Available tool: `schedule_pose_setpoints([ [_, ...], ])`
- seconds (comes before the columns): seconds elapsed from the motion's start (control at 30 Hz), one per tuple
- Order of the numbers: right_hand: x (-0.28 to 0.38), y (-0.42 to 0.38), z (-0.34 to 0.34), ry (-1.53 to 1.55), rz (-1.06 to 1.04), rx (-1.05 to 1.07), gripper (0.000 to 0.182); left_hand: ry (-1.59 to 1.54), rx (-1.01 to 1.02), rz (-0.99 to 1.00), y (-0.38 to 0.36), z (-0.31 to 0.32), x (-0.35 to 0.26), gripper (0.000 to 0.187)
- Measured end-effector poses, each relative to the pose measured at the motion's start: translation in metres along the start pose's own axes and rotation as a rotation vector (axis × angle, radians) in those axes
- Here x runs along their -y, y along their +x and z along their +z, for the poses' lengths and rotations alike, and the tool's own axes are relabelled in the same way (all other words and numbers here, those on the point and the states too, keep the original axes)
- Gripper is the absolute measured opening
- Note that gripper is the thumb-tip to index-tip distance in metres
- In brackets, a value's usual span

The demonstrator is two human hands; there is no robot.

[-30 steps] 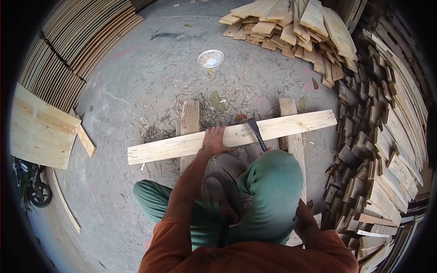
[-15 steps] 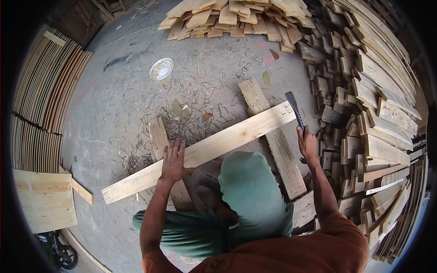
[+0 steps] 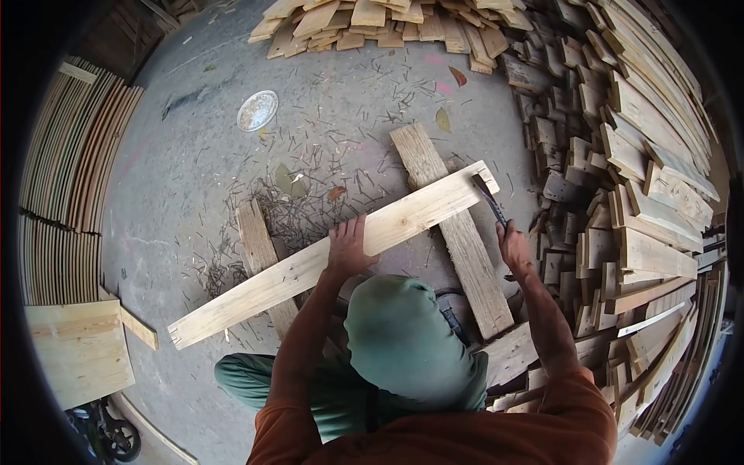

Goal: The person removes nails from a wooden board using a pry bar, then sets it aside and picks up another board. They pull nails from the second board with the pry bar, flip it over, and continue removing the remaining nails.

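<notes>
A pale plank (image 3: 310, 261) lies slantwise across two rough wooden supports, the left one (image 3: 254, 232) and the right one (image 3: 471, 260). My left hand (image 3: 350, 246) rests on the plank near its middle, fingers spread over the wood. In my right hand (image 3: 515, 249) is a dark metal pry tool (image 3: 491, 200), held by its lower end. Its upper tip touches the plank's right end, near some small dark marks. Many loose nails (image 3: 298, 209) are scattered on the floor beyond the plank.
Stacked boards rise at the right (image 3: 643, 201), with another pile (image 3: 372, 19) at the top. Upright boards (image 3: 62, 186) and a wooden panel (image 3: 77, 349) stand at the left. A round whitish lid or dish (image 3: 257, 111) and leaves lie on the floor.
My left hand has slid rightward along the plank towards its middle. The pry tool has moved from beside the plank's right end onto it. The camera view has shifted slightly.
</notes>
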State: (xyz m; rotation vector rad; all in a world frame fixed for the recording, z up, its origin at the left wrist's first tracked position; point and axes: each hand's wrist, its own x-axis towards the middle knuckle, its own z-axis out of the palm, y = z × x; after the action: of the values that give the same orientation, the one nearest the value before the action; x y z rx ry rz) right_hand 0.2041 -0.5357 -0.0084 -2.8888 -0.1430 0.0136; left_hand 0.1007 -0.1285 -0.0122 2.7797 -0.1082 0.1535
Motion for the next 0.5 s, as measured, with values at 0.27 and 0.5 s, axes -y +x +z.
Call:
schedule_pose_setpoints([
  [0.27, 0.013, -0.007, 0.009, 0.069, -0.006, -0.101, 0.039, -0.016, 0.025, -0.044, 0.002, -0.002, -0.004, 0.1],
  [0.5, 0.017, -0.011, -0.005, 0.182, 0.183, -0.266, 0.037, -0.006, 0.015, -0.048, 0.001, 0.001, 0.001, 0.103],
])
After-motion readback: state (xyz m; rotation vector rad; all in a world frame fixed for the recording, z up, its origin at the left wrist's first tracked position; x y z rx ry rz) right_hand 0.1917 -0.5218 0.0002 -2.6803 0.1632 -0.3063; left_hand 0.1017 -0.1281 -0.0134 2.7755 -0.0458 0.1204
